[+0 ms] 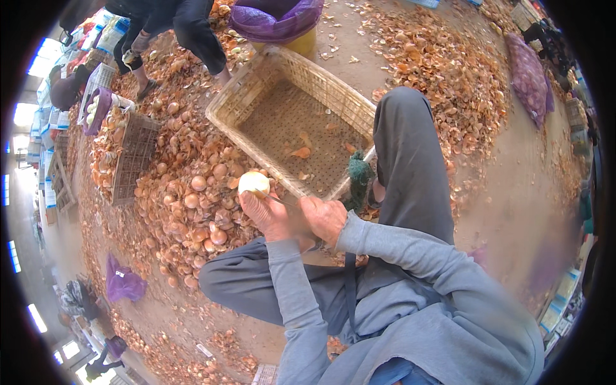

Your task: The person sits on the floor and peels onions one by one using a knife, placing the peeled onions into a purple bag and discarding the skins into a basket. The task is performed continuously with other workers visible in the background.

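A pale peeled onion [254,184] rests in the fingers of my left hand [264,211], near the close corner of a plastic crate. My right hand [323,216] grips a small knife, its handle hidden in the fist. The thin knife blade [279,198] reaches left to the lower side of the onion. Loose brown onion skins [301,152] lie on the perforated floor of the dirty, pale crate [226,127]. Unpeeled onions [198,183] are piled among skins to the left of my hands.
Green netting [358,180] hangs at the crate's near right corner. Behind the crate stands a yellow bucket lined with a purple mesh bag [276,29]. Another person [159,29] is at the upper left. A filled crate [132,159] stands left; skins [433,72] cover the floor at upper right.
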Motion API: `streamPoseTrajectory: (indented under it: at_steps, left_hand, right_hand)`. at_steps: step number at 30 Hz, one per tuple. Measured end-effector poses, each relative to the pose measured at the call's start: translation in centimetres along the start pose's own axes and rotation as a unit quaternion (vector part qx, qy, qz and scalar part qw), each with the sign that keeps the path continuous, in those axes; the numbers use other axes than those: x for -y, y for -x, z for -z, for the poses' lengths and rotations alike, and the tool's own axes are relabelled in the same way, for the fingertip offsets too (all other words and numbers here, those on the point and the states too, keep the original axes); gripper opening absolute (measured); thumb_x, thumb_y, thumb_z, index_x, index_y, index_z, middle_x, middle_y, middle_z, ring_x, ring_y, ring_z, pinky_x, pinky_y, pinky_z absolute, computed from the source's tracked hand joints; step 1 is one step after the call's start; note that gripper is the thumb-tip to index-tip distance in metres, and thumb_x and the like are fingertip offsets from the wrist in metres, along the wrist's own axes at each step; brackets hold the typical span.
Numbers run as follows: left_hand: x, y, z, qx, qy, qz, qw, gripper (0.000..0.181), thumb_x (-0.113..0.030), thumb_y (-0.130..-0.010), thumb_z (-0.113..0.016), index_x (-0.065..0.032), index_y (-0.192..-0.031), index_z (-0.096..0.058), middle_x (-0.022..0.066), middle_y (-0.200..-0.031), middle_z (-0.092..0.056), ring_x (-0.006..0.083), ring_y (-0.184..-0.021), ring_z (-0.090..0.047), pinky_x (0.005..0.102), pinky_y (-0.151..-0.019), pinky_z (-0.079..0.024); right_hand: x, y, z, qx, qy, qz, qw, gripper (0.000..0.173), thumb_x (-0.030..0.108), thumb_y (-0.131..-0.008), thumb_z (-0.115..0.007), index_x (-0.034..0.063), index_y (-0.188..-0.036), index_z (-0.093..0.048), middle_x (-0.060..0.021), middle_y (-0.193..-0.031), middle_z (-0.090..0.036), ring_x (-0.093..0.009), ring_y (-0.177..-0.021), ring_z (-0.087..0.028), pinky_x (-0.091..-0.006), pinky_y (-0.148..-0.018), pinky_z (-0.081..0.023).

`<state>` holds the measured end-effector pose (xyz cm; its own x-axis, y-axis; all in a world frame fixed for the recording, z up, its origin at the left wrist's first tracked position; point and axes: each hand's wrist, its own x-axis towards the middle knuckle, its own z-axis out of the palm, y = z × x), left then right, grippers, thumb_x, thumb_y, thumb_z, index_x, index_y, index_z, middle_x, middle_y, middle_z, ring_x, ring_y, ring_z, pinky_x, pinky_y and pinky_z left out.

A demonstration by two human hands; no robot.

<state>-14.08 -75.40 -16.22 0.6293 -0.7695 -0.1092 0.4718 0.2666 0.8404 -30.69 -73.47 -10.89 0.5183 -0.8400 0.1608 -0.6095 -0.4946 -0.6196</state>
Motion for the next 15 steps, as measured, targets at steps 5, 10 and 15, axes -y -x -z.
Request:
streamPoseTrajectory:
  at_steps: [5,10,15]
  left_hand:
    - [-0.3,-0.1,-0.7,-0.021,-0.055,-0.054,0.997,0.07,-0.06,-0.084,-0.076,-0.0032,-0.121,-0.057,0.0065,-0.108,-0.066,0.0178,-0.099,-0.063,0.0307,-0.083,-0.052]
    - [-0.8,-0.1,-0.7,-0.048,-0.064,-0.081,0.993,0.062,-0.049,-0.087,-0.078,-0.0024,-0.121,-0.055,0.006,-0.108,-0.066,0.0181,-0.096,-0.064,0.0301,-0.083,-0.053]
    - [-1.1,0.3,-1.8,-0.103,-0.015,-0.07,0.992,0.058,-0.034,-0.083,-0.085,-0.0029,-0.122,-0.054,0.0064,-0.108,-0.065,0.0181,-0.094,-0.063,0.0291,-0.083,-0.054]
  right_hand:
    - [0.1,-0.4,0.3,0.013,0.015,-0.033,0.999,0.035,0.012,-0.073,-0.073,0.0047,-0.1,-0.051,-0.0127,-0.084,-0.062,-0.035,-0.07,-0.068,-0.0444,-0.056,-0.055]
    - [-0.1,-0.3,0.2,0.04,0.01,-0.024,0.999,0.044,0.012,-0.068,-0.078,0.0046,-0.1,-0.049,-0.0139,-0.085,-0.061,-0.036,-0.072,-0.068,-0.0451,-0.058,-0.055]
    - [-0.1,-0.7,0.8,0.057,0.014,-0.02,0.998,0.042,0.012,-0.07,-0.077,0.0041,-0.099,-0.047,-0.0153,-0.085,-0.06,-0.038,-0.073,-0.068,-0.0462,-0.059,-0.055]
